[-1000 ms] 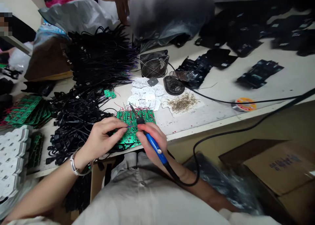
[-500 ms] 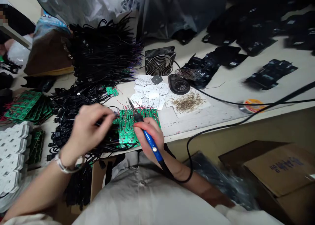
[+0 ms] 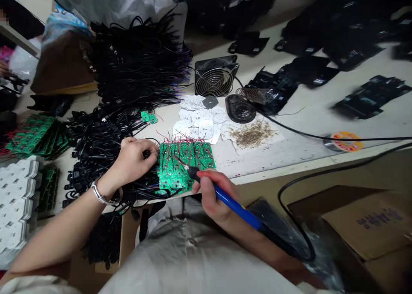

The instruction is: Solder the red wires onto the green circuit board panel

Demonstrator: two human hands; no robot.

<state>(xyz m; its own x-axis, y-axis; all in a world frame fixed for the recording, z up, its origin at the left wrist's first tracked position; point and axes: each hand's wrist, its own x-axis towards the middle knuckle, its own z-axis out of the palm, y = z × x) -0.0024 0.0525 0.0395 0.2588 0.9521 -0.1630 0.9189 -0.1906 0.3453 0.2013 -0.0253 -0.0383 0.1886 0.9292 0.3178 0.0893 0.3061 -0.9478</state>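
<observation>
Pass: bench strip (image 3: 257,162) right of boards (image 3: 173,174) | blocks: fan (image 3: 215,81), cable heap (image 3: 135,71) (height hard to judge)

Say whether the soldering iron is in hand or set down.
In hand: the right hand holds the soldering iron by its blue handle.

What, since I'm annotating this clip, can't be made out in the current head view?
- Head view: whether the left hand pinches anything; its curled fingers hide this.
- Head view: whether the soldering iron touches the green circuit board; its tip is too small.
- Head view: lettering on the cardboard box; blurred.
- Head view: the white trays' far side; cut off by the left edge.
</observation>
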